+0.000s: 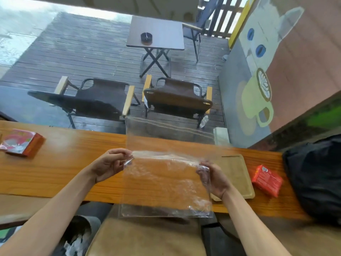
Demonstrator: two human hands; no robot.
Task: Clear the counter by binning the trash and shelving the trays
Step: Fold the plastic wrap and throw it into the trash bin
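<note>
From the head view, the left hand and right hand each pinch an upper corner of a clear plastic bag, which hangs stretched between them over the counter's near edge. The film looks slippery (and limp), so a loose pinch could drop it short of the bin below the left forearm. Beyond the right hand, a tray and an orange box remain, and a swinging bag might nudge them.
</note>
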